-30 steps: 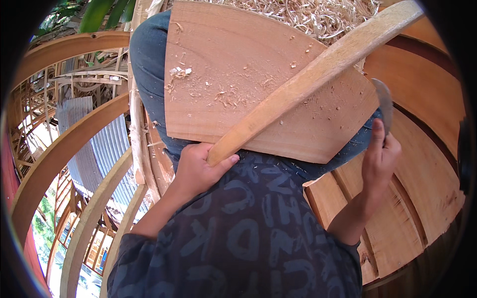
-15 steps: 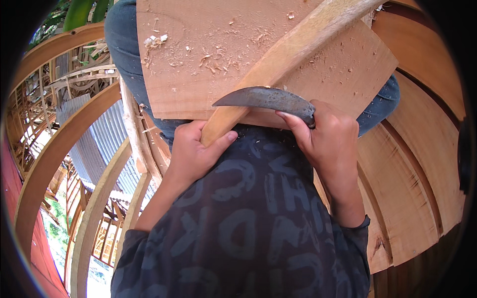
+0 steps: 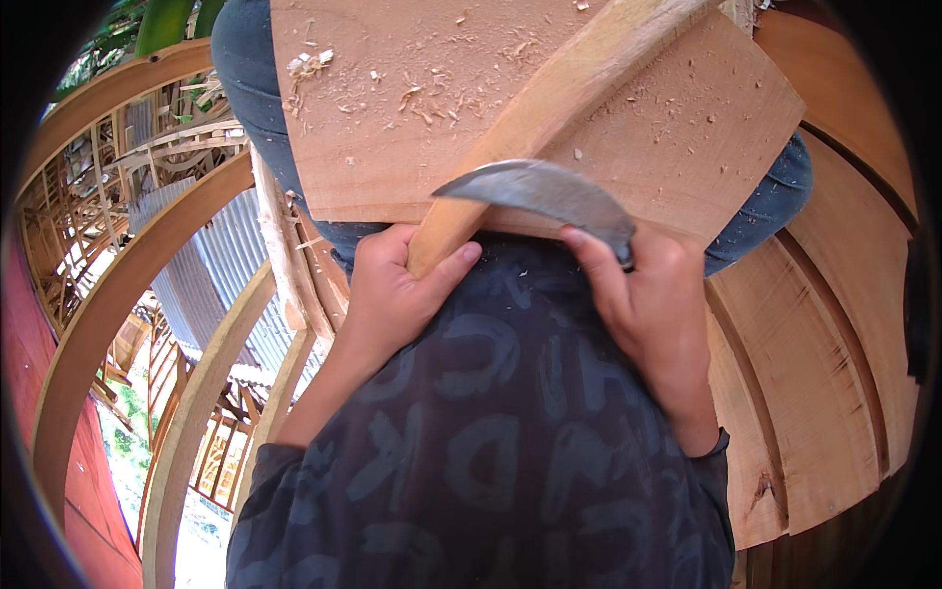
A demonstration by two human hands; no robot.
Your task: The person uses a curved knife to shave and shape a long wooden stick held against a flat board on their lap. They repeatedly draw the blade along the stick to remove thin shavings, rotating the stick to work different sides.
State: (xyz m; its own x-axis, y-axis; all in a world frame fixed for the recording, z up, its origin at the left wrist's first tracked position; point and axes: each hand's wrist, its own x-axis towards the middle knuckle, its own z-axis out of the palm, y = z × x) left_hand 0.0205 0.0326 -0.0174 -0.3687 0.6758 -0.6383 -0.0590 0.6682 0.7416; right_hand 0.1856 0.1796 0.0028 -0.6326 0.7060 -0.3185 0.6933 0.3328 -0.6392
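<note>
While left grip (image 3: 400,285) clasps wooden bar (image 3: 551,110), right grip (image 3: 657,299) clenches curved knife (image 3: 554,189), seemingly by mostly hidden handle (image 3: 626,259).

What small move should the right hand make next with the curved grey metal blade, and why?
I'd probably shift the curved grey metal blade slightly up the long tan wooden bar, away from the left hand: the right hand holds it across the bar, close to the left hand's grip on the bar's near end.

Dark shirt (image 3: 481,422), black or perhaps navy, with large greyish brushstroke lettering (image 3: 507,456); roughly elbow-length sleeves (image 3: 708,491); blue trousers (image 3: 250,88).
</note>
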